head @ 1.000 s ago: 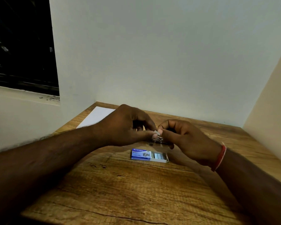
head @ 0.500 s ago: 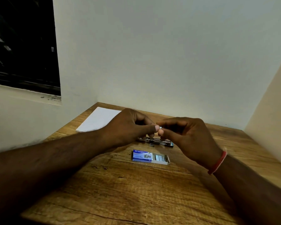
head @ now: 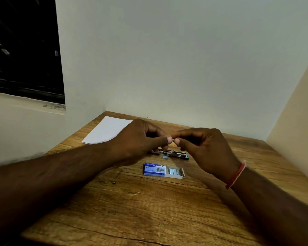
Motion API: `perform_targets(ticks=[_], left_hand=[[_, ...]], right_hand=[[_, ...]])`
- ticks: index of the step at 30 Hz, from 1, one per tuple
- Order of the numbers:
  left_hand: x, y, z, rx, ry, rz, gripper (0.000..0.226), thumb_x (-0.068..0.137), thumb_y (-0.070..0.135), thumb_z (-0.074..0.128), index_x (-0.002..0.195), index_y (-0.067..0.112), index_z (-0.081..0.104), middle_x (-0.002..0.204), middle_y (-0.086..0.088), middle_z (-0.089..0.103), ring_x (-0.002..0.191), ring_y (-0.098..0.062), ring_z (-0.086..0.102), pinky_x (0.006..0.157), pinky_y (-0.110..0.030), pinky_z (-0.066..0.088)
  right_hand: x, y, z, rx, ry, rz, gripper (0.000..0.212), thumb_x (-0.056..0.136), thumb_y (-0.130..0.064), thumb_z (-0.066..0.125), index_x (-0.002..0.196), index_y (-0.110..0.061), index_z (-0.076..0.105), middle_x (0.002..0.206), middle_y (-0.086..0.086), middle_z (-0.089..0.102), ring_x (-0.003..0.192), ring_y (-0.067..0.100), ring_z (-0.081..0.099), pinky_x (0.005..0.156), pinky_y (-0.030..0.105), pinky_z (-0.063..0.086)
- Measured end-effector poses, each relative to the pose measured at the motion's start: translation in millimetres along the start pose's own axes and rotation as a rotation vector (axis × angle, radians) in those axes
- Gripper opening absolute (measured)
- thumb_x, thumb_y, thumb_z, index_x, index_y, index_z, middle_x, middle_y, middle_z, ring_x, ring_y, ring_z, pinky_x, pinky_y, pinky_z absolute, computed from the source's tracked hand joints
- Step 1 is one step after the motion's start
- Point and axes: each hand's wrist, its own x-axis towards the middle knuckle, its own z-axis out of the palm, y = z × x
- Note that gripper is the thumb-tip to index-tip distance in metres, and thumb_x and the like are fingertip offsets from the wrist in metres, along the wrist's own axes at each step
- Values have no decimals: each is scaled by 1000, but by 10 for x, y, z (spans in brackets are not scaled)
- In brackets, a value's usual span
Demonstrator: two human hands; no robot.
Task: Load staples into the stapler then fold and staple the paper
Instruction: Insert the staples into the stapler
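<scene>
My left hand [head: 140, 139] and right hand [head: 204, 148] pinch one staple strip [head: 173, 139]. One stapler [head: 175, 154], one staple box [head: 155, 169] and one paper [head: 107, 130] lie below.

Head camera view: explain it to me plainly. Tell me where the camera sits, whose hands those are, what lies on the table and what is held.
There is no machine here. A person wears one camera on the head, looking forward and down, so both arms are their own. The left hand and right hand pinch between them what looks like a tiny staple strip, too small to see clearly. On the wooden table beneath lies the stapler, apparently opened out. Nearer the person is a blue staple box, slid open. White paper lies far left.
</scene>
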Motion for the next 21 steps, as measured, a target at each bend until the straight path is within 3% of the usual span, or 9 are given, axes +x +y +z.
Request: perform_targets(ticks=[2,5,11,13,16,21], left_hand=[[20,-27,-2,111,29,24,17,100,41,83,94,28,89,88,12,85,81,-1,76,66,-10,52],[51,-83,-9,190,91,27,10,95,41,88,96,31,88,86,19,83,78,4,73,63,-9,51],[56,-164,-24,313,74,50,35,91,39,92,125,39,83,110,24,80,102,10,73,84,-6,56],[63,-174,-16,308,55,41,36,93,34,92,127,39,83,114,23,80,104,8,74,88,-6,58],[69,-192,10,281,41,45,32,94,25,91,124,37,85,115,19,83,106,2,76,98,-17,62],[60,-204,52,265,19,87,44,95,19,89,135,37,81,121,15,84,109,2,78,100,-17,62]], right_hand=[[21,43,16,-41,23,18,15,95,-22,85,108,-29,89,97,-18,86,95,-6,78,83,10,58],[25,108,52,-199,24,23,15,94,-27,86,106,-37,88,93,-23,83,91,-7,75,78,7,55],[-9,137,174,-430,-42,1,18,97,-29,82,112,-39,86,91,-28,73,90,-4,67,76,15,55],[0,126,184,-468,-78,-14,20,99,-28,80,113,-41,86,88,-32,70,90,-5,65,75,14,51],[-7,125,175,-468,-89,-48,21,99,-24,80,110,-41,87,80,-36,66,99,-12,63,70,7,44],[-35,142,160,-464,-104,-76,22,98,-26,81,111,-43,85,83,-37,66,99,-6,64,75,17,55]])
